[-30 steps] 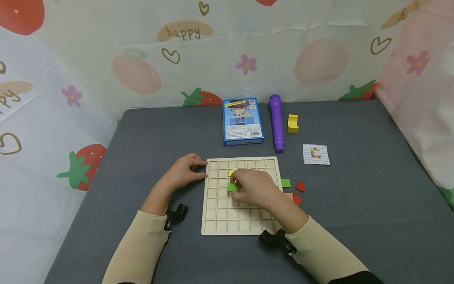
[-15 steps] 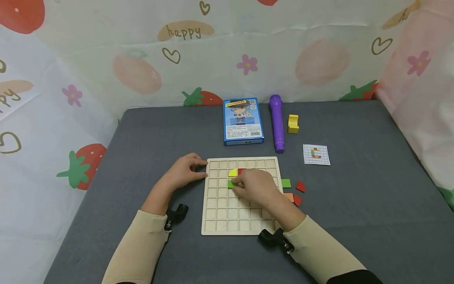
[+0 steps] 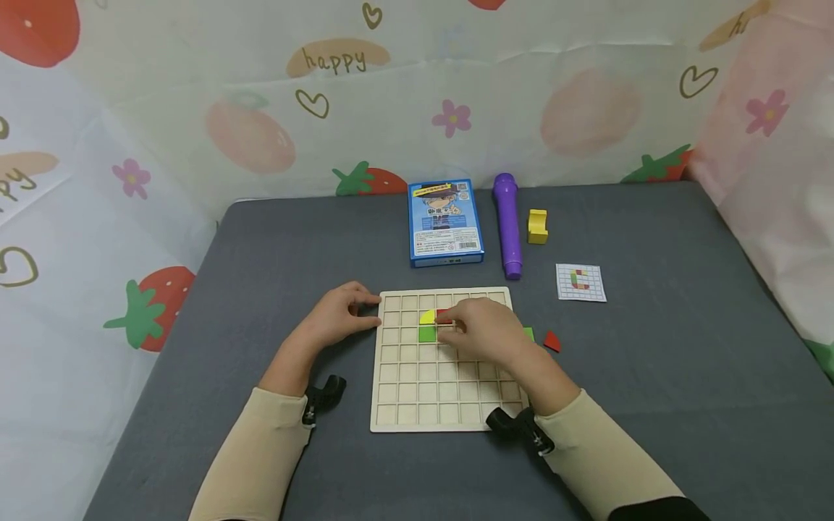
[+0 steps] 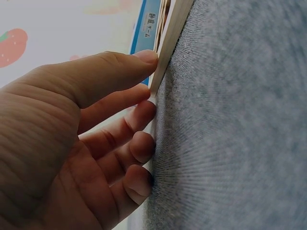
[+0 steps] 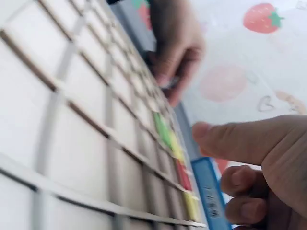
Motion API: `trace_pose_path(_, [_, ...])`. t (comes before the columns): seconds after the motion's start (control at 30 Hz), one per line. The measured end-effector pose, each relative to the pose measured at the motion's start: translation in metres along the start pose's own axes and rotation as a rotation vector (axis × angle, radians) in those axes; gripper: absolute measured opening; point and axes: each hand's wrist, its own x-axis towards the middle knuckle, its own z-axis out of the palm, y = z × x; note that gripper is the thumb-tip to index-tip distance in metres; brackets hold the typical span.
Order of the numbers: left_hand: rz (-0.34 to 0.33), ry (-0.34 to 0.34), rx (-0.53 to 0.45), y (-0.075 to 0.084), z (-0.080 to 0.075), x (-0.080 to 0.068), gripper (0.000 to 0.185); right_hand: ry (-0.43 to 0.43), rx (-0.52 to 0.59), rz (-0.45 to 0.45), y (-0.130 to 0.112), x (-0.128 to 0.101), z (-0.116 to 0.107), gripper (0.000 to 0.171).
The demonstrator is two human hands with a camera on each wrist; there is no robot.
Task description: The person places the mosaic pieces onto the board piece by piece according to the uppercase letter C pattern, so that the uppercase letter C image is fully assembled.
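A wooden grid board (image 3: 391,414) lies on the table. The left hand (image 3: 339,316) rests its thumb and fingertips against the board's left edge; in the left wrist view the thumb (image 4: 115,69) touches that edge. Over the upper part of the board is the right hand (image 3: 485,329), with nothing between its thumb and fingers. Left of its fingertips, a green square tile (image 3: 427,334) sits in one cell, below a yellow rounded tile (image 3: 427,317). A red tile (image 3: 443,315) beside the yellow one is partly covered by the hand. The right wrist view shows another yellow tile (image 5: 191,206) past the red one.
Right of the board lie a green tile (image 3: 528,334) and a red tile (image 3: 552,341), the green partly behind the forearm. Farther back are a pattern card (image 3: 581,283), a yellow block (image 3: 537,227), a purple microphone-shaped object (image 3: 507,228) and a blue box (image 3: 446,223).
The right hand has let go of the green tile, which now lies in its cell, and has drawn back to the right. The left hand stays at the board's edge.
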Motion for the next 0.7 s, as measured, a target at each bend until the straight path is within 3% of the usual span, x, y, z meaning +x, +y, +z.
trace_pose_path(0.2, [-0.007, 0.003, -0.007, 0.000, 0.000, 0.000, 0.041, -0.075, 0.127, 0.072, 0.017, -0.010, -0.029, 0.027])
trace_pose_path(0.47, [-0.008, 0.003, -0.001, -0.002, 0.001, 0.001, 0.040, -0.168, 0.334, 0.162, 0.061, -0.020, -0.055, 0.018])
trace_pose_path(0.7, [-0.011, -0.004, -0.022, -0.003, 0.001, 0.002, 0.040, -0.320, 0.347, 0.295, 0.084, -0.027, -0.058, 0.024])
